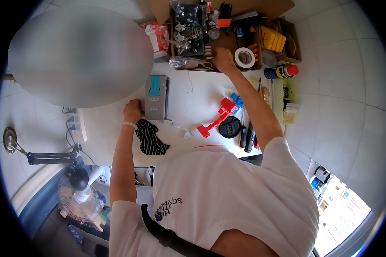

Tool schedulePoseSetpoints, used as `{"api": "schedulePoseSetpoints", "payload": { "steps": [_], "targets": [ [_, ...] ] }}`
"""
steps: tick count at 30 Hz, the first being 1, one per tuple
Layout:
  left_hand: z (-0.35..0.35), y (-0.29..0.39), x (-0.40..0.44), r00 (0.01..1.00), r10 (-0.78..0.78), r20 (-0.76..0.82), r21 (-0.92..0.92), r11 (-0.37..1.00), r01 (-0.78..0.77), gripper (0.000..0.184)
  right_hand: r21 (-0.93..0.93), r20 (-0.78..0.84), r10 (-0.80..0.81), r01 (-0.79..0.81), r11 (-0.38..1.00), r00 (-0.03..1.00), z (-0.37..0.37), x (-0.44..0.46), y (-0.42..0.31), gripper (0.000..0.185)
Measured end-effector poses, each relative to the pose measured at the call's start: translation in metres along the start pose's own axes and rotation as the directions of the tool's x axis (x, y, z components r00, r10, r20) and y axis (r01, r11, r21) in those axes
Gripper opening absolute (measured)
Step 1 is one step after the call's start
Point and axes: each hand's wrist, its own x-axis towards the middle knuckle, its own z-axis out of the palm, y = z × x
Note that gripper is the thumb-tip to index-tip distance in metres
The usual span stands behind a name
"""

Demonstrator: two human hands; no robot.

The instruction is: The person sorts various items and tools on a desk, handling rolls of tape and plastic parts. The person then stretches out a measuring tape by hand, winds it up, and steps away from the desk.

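Note:
My left hand (133,110) lies on the table with its fingers curled in, beside the left edge of a grey box with a teal band (158,103). Nothing shows in it. Below it is a black-and-white striped cloth (151,138). My right hand (223,59) reaches into a cardboard box (227,44), at its near side. Its fingers are bent together, and whatever they may hold is hidden. Close to it are scissors (205,64), small white pieces (208,52) and a roll of white tape (244,58).
A red plastic part (221,119), a blue part (237,103), a round black lid (230,127) and screwdrivers (243,138) lie under my right arm. A spray can (281,71) lies right of the box. A desk lamp (51,158) and a fan (79,195) stand at left.

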Motion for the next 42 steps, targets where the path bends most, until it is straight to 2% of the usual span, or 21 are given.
{"api": "schedulePoseSetpoints", "payload": {
  "steps": [1, 4, 17, 19, 20, 22, 23, 25, 26, 27, 29, 31, 35, 40, 42],
  "targets": [
    [0.000, 0.000, 0.000, 1.000, -0.004, 0.000, 0.001, 1.000, 0.004, 0.031, 0.014, 0.048, 0.021, -0.022, 1.000, 0.999, 0.000, 0.002, -0.001, 0.022],
    [-0.002, 0.003, -0.001, 1.000, -0.014, 0.003, 0.007, 1.000, 0.014, 0.031, 0.011, 0.049, 0.035, -0.036, 0.999, 0.998, 0.001, 0.003, -0.003, 0.023],
    [0.003, -0.003, -0.002, 0.995, 0.050, -0.081, -0.009, 0.999, -0.051, 0.030, 0.070, -0.002, -0.027, 0.028, 0.997, 1.000, 0.001, 0.001, -0.006, 0.028],
    [0.006, -0.006, 0.001, 0.992, 0.075, -0.106, -0.010, 0.997, -0.077, 0.030, -0.059, 0.001, 0.004, -0.004, 0.998, 1.000, -0.006, -0.005, -0.007, 0.027],
    [0.010, -0.009, 0.002, 0.987, 0.098, -0.130, -0.011, 0.995, -0.100, 0.030, -0.063, -0.061, 0.005, -0.009, 0.998, 0.998, -0.014, -0.015, -0.009, 0.026],
    [0.013, -0.008, 0.004, 0.986, 0.070, -0.149, -0.032, 0.997, -0.076, 0.030, 0.011, -0.214, -0.138, 0.144, 0.989, 0.967, -0.031, -0.044, -0.014, 0.023],
    [0.008, -0.006, 0.000, 0.983, 0.090, -0.159, -0.016, 0.996, -0.093, 0.028, 0.027, -0.210, -0.121, 0.129, 0.991, 0.970, -0.049, -0.068, -0.033, 0.018],
    [0.008, -0.009, -0.003, 0.976, 0.116, -0.185, -0.023, 0.992, -0.123, 0.026, 0.236, -0.173, -0.324, 0.359, 0.903, 0.930, -0.038, -0.127, -0.052, 0.013],
    [0.004, -0.005, 0.000, 0.990, 0.082, -0.114, -0.023, 0.996, -0.085, 0.029, 0.236, -0.034, -0.392, 0.388, 0.891, 0.920, -0.031, -0.149, -0.059, 0.012],
    [0.002, -0.004, -0.002, 0.991, 0.071, -0.112, -0.027, 0.997, -0.075, 0.029, 0.236, 0.099, -0.449, 0.418, 0.877, 0.888, -0.018, -0.168, -0.067, 0.011],
    [-0.002, -0.002, -0.007, 0.989, 0.097, -0.116, -0.044, 0.994, -0.103, 0.013, 0.225, 0.271, -0.484, 0.434, 0.872, 0.832, 0.012, -0.197, -0.078, 0.013],
    [-0.007, 0.000, -0.007, 0.995, 0.073, -0.073, -0.030, 0.997, -0.076, 0.015, 0.140, 0.396, -0.416, 0.394, 0.908, 0.818, 0.034, -0.206, -0.088, 0.020],
    [-0.003, -0.003, -0.007, 0.989, 0.105, -0.100, -0.034, 0.993, -0.109, 0.015, 0.090, 0.332, -0.441, 0.437, 0.895, 0.834, 0.073, -0.207, -0.097, 0.022],
    [0.007, -0.008, 0.001, 0.984, 0.108, -0.138, -0.060, 0.991, -0.117, 0.015, 0.012, 0.276, -0.448, 0.463, 0.886, 0.850, 0.096, -0.205, -0.102, 0.014],
    [0.009, -0.010, 0.002, 0.988, 0.102, -0.117, -0.024, 0.994, -0.106, 0.021, 0.015, 0.281, -0.471, 0.487, 0.873, 0.836, 0.093, -0.207, -0.100, 0.014]
  ]
}}
